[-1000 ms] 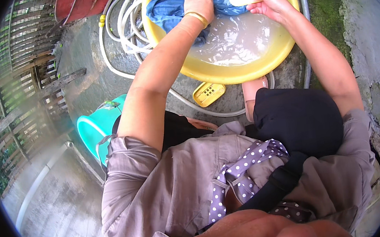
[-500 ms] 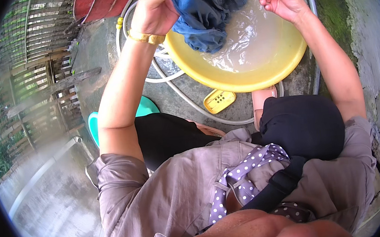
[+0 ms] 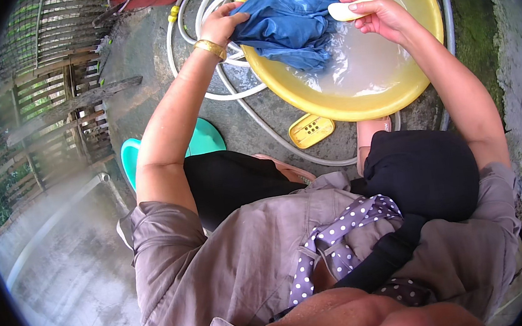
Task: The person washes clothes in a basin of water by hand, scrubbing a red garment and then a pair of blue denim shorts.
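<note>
Your left hand is clamped on the blue cloth, fingers bunched tight around a fold of it right at the basin's left rim. A gold bangle sits on that wrist, just outside the basin. Your right hand is over the basin, fingers curled round a white soap bar, thumb under it, and the bar's tip is touching the cloth's right edge.

The cloth is up at the basin's far left, half draped over the rim, its lower folds hanging down into the cloudy water. The water fills the near right part of the basin, pale and soapy. The basin itself is yellow and round, sitting on the concrete ground.

Left of the basin, a white hose lies in loops, with one run curving round under the basin's near edge. Just below the basin's near rim lies a yellow soap dish, slotted, lying flat. Further left of the basin and nearer to you, a teal tub pokes out from behind your left arm. Your knees, in black, are tucked in close below the basin, one sandalled foot right up against its near edge. Well left of the basin stands a wooden fence.
</note>
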Motion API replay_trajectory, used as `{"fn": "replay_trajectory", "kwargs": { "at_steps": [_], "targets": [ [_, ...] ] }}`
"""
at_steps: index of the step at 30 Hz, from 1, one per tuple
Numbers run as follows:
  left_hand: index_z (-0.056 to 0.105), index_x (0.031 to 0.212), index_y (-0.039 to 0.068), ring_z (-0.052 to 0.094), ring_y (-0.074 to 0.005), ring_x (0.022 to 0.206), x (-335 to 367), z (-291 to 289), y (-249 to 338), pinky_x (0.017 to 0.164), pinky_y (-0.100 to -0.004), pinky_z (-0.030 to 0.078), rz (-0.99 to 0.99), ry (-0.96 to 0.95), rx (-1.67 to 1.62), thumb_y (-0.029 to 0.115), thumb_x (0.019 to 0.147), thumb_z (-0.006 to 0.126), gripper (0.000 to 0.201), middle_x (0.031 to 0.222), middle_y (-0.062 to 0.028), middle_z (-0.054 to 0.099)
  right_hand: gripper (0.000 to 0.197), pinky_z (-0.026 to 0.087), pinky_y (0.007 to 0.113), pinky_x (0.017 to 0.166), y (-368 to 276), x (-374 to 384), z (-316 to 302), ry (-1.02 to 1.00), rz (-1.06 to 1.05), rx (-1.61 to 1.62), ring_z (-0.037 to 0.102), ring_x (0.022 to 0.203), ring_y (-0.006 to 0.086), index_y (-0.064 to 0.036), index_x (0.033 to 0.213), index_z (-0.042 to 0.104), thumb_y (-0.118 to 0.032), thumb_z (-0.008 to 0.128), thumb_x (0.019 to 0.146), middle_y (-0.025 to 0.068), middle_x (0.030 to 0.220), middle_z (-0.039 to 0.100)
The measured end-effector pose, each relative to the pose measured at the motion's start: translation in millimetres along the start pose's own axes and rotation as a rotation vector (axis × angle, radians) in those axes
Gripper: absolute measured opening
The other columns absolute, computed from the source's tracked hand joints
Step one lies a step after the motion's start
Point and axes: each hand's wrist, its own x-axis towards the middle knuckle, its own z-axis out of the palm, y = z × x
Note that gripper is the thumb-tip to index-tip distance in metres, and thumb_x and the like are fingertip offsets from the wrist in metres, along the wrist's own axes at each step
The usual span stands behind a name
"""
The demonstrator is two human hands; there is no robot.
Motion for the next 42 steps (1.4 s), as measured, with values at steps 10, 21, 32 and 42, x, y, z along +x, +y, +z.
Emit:
{"fn": "replay_trajectory", "kwargs": {
  "at_steps": [10,21,32,42],
  "targets": [
    [0.076,0.114,0.018,0.063,-0.031,0.084,-56.9,0.9,-21.6,0.077,-0.039,0.054,0.862,-0.371,0.954,0.001,0.078,0.069,0.04,0.083,-0.0101,0.059,0.06,0.059,0.02,0.058,-8.8,91.2,34.3,-0.185,0.097,-0.315,0.067,0.064,0.0071,-0.0086,0.146,0.052,-0.011,0.072,0.089,0.0092,0.099,0.072],
    [0.068,0.101,0.0,0.067,-0.025,0.085,-40.4,-80.8,-58.5,0.077,-0.0362,0.054,0.359,0.082,0.819,0.035,0.092,0.075,0.036,0.092,-0.0097,0.068,0.043,0.059,0.022,0.062,-0.6,117.0,78.8,-0.188,-0.111,-0.095,0.068,0.069,0.0088,-0.0024,0.131,0.06,-0.015,0.072,0.091,0.0079,0.1,0.07],
    [0.06,0.118,0.006,0.069,-0.0213,0.103,-72.0,-99.4,25.3,0.093,-0.0387,0.056,0.158,-0.112,-0.726,0.029,0.108,0.046,0.028,0.112,-0.0098,0.07,0.035,0.053,0.019,0.055,-39.2,109.1,248.5,-0.247,-0.046,-0.145,0.062,0.062,0.007,-0.0026,0.121,0.064,-0.019,0.073,0.091,0.0039,0.092,0.067],
    [0.061,0.125,0.001,0.07,-0.0302,0.107,-86.2,-123.5,-66.5,0.099,-0.0459,0.055,-0.2,0.067,-0.787,0.045,0.106,0.042,0.052,0.118,-0.0176,0.071,0.04,0.046,0.042,0.095,93.0,119.2,299.3,0.172,-1.071,-1.185,0.057,0.105,0.0313,-0.0113,0.123,0.066,-0.039,0.065,0.095,0.0106,0.108,0.061]
  ]
}}
